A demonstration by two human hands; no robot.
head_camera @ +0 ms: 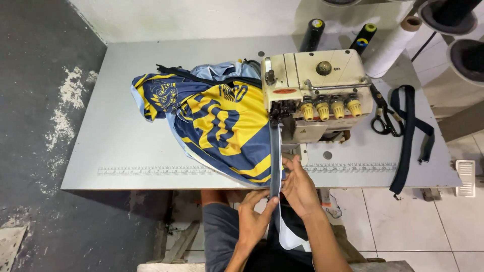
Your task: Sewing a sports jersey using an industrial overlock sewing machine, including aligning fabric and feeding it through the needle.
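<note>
- Pinching the near end of a dark trim strip (275, 166), the left hand (253, 217) sits at the table's front edge, its fingers closed on the strip just below the edge
- The right hand (299, 187) is beside it, fingers curled narrowly on the same strip and the fabric edge, touching the left hand's fingertips
- Below the hands a dark and white piece of cloth (288, 230) hangs over the person's lap
- The strip runs straight from the hands up over the grey table (116, 146) to the presser foot area of the overlock sewing machine (315, 93)
- A printed ruler strip (151, 171) lies along the table's front edge
- Left of the strip, touching it, a blue and yellow striped jersey (222, 126) is bunched on the table, one sleeve spread toward the left
- A pale blue garment (219, 70) lies partly under the jersey at its far side
- The cream machine carries four yellow tension knobs (330, 108) in a row on its front
- Right of the machine lie black scissors (385, 121), and just beside them a dark ribbed band (411, 131) loops over the table and hangs off the front edge
- Farthest off, behind the machine, stand two black thread cones (312, 32) and one large white cone (390, 45)
</note>
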